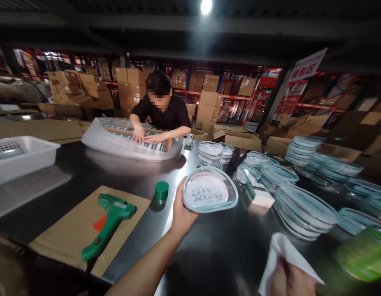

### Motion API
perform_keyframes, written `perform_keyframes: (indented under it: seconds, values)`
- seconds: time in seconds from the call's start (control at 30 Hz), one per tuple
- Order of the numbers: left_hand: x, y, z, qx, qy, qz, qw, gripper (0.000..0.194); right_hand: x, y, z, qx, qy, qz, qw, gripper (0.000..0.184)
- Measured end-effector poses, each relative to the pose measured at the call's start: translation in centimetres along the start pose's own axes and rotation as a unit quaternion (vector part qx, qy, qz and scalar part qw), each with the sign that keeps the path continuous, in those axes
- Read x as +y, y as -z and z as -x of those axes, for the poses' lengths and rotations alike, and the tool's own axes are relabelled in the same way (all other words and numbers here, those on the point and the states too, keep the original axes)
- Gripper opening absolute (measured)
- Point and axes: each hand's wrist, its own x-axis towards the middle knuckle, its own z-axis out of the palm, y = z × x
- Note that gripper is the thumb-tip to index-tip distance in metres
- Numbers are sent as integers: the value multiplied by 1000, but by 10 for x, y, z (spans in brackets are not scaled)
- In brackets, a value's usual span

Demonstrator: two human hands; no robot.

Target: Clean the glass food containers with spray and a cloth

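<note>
My left hand grips the left rim of a clear oval lid with dark handwriting on it, held up above the dark shiny table. At the bottom right my right hand is closed on a white cloth or paper sheet. Stacks of similar clear lids lie on the table to the right of the held lid. A small white block lies between them.
A green glue gun lies on a cardboard sheet at left, with a green cap beside it. A white plastic basket stands far left. Across the table a person presses both hands on a plastic-wrapped bundle. Cardboard boxes and shelving fill the background.
</note>
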Motion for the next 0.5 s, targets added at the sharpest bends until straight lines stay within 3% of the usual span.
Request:
perform_keyframes:
  seconds: [0.07,0.17,0.3,0.5]
  values:
    - [0,-3,7,-77,-7,15,997,92,-36,7,-20,32,123,-67,990,27]
    - [4,-6,14,-158,-16,32,987,88,-84,14,-53,-30,226,-39,973,24]
    - [15,-7,18,-191,36,67,979,89,-116,14,-76,-109,234,4,966,27]
    - [18,-7,20,-201,86,113,969,94,-126,14,-66,-130,278,-64,950,35]
